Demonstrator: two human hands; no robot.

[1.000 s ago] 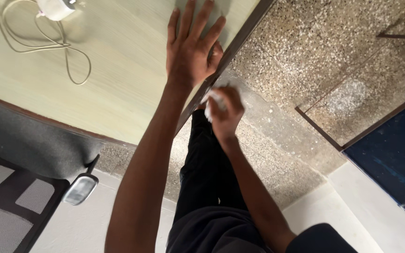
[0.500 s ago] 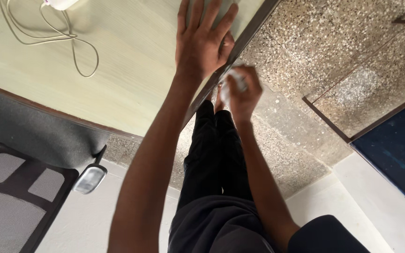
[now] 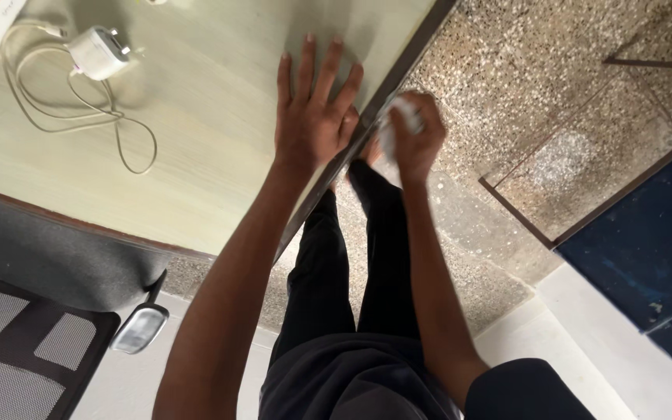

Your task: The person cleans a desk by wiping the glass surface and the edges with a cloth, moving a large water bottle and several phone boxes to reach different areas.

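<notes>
Mostly hidden, a white wad (image 3: 398,124) fills the right hand (image 3: 416,140).

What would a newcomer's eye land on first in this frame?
Probably the left hand, spread flat on the pale desk near its dark edge. Just right of it, off the edge, the right hand is closed on a small white wad, maybe cloth or tissue. At upper left, a white charger lies with its looped cable.

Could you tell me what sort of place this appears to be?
Probably an office or study room: a pale wooden desk, a mesh-backed office chair beside it, and a white charger with its cable, above a speckled stone floor.
</notes>
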